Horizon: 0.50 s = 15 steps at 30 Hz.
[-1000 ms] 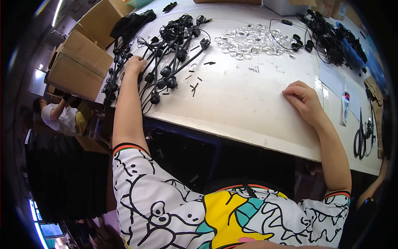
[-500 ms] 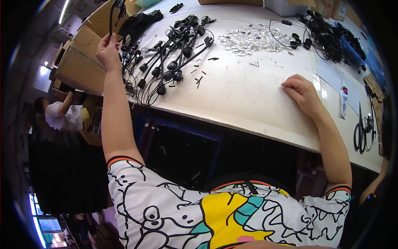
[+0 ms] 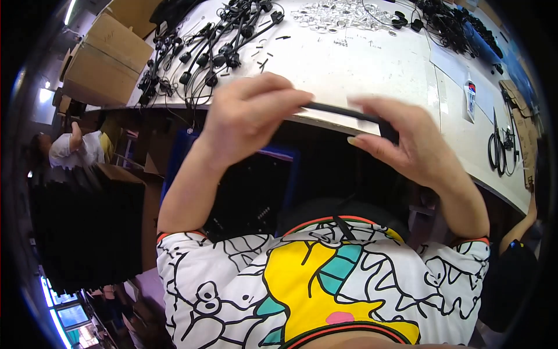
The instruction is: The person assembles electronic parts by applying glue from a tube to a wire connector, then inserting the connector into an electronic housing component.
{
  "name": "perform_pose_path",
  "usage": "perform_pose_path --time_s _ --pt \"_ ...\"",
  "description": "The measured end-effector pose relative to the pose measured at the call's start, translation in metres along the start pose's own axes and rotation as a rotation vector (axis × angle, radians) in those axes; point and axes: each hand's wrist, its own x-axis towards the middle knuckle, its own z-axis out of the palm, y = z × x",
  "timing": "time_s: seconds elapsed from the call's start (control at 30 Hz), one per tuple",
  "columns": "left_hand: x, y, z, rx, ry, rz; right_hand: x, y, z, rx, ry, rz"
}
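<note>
At the far left we see a co-worker in a white top (image 3: 81, 148), and then a cardboard box (image 3: 107, 64) beside the left edge of the desk (image 3: 401, 70). Along that edge, from the far side to the near left corner, we find black corded pieces (image 3: 218, 49) in a tangle. Next comes our left hand (image 3: 247, 113), thumb and fingertips pinching the left end of a black rod (image 3: 343, 110), which we hold raised about the middle of the near edge. Toward the far edge we see many clear discs (image 3: 343, 17). Our right hand (image 3: 415, 136) is curved about the rod's right end, thumb apart from fingers; it is blurred, and we cannot tell how firmly it grips. Near the far right corner sits a black cable heap (image 3: 450, 29); along the right edge we have a white tube (image 3: 470, 100) and black scissors (image 3: 497, 148).
</note>
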Motion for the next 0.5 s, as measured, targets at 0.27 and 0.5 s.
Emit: perform_pose_path --time_s 0.27,0.5 --pt "-0.062 0.032 0.078 -0.591 0.633 -0.379 -0.066 0.052 0.065 0.932 0.244 0.307" --pt "-0.027 0.037 0.099 -1.604 0.972 -0.82 -0.071 0.061 0.088 0.932 0.052 0.37"
